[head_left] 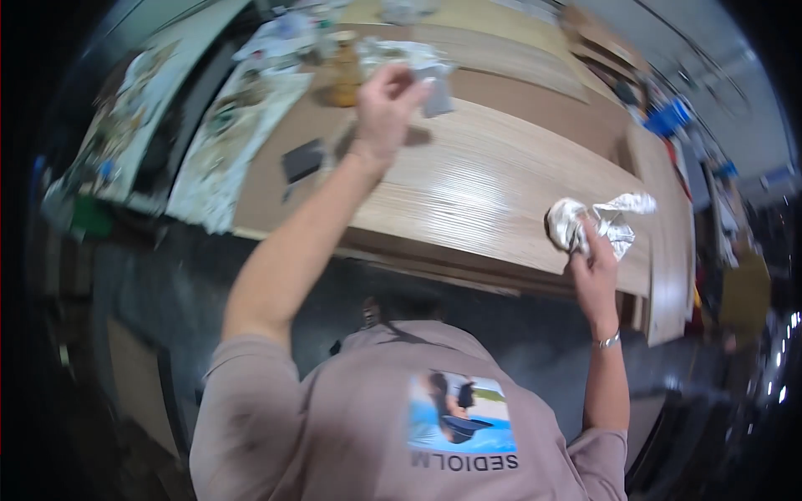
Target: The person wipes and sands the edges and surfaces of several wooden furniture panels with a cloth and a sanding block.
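The right hand [595, 271] is at the near edge of the wooden bench [493, 184], its fingers [585, 232] clamped on a crumpled silvery-white cloth [597, 219] that bunches into a ball on the side toward the bench's middle and trails a loose tail toward the bench's right end. Held bunched like that, the cloth sits low against the bench top, as one would grip a wad to rub the surface. The left hand [386, 104] is stretched out far over the bench, toward its back edge, fingers curled together around a small pale grey thing [434, 88]; blur hides what it is, and whether it is lifted or only touched I cannot tell. Just beyond that hand, at the back of the bench, stand an amber bottle-like shape [342, 71] and some crinkled clear wrapping [393, 52]. A small dark flat object [302, 160] lies on the bench toward its left end, beside the outstretched forearm. Left of the bench, long pale boards strewn with clutter [225, 134] butt against it. The broad middle of the bench, between the two hands, gives open room for sweeping; the near edge drops off just below the right hand, and another board [668, 250] closes the right end.
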The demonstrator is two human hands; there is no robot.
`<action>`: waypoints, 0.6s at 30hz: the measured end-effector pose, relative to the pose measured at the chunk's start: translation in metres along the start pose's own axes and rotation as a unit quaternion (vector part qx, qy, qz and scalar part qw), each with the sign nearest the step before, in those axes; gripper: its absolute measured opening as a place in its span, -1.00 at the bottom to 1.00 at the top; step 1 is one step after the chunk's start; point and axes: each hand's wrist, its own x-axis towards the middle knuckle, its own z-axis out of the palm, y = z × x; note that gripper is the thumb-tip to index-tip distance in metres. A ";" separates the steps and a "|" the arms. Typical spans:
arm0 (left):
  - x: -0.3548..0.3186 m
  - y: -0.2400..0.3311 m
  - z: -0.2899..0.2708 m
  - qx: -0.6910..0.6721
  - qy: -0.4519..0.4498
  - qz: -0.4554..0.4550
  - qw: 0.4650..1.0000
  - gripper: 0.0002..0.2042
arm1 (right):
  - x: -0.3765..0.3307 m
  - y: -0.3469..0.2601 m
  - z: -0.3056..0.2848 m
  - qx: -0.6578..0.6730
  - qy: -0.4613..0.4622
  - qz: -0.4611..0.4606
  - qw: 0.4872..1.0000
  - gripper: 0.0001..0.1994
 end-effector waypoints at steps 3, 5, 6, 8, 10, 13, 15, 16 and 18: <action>-0.003 0.026 -0.056 0.077 0.040 0.061 0.994 -0.74 | 0.000 -0.020 0.033 -0.016 -0.001 -0.169 0.985 -0.58; -0.011 0.027 -0.123 0.262 0.096 0.123 0.952 -0.71 | 0.001 -0.027 0.037 0.034 -0.026 -0.148 0.988 -0.67; -0.017 0.019 -0.166 0.342 0.115 0.128 0.924 -0.68 | 0.003 -0.028 0.042 0.036 -0.027 -0.153 0.987 -0.67; -0.039 -0.010 -0.257 0.467 0.157 0.068 0.867 -0.70 | 0.008 -0.026 0.050 0.057 0.001 -0.149 0.987 -0.72; -0.063 -0.030 -0.323 0.596 0.154 0.013 0.788 -0.69 | 0.011 -0.039 0.054 0.074 0.017 -0.138 0.987 -0.76; -0.076 -0.046 -0.361 0.669 0.113 -0.028 0.734 -0.66 | 0.018 -0.062 0.057 0.024 0.015 -0.123 0.992 -0.80; -0.080 -0.051 -0.349 0.714 0.085 -0.066 0.692 -0.56 | 0.026 -0.080 0.071 0.029 0.012 -0.143 0.989 -0.80; -0.076 -0.050 -0.335 0.708 0.081 -0.068 0.698 -0.56 | 0.029 -0.089 0.079 0.042 0.007 -0.166 0.985 -0.80; -0.057 -0.026 -0.290 0.593 0.113 0.076 0.794 -0.52 | 0.033 -0.112 0.093 0.097 -0.010 -0.192 0.977 -0.77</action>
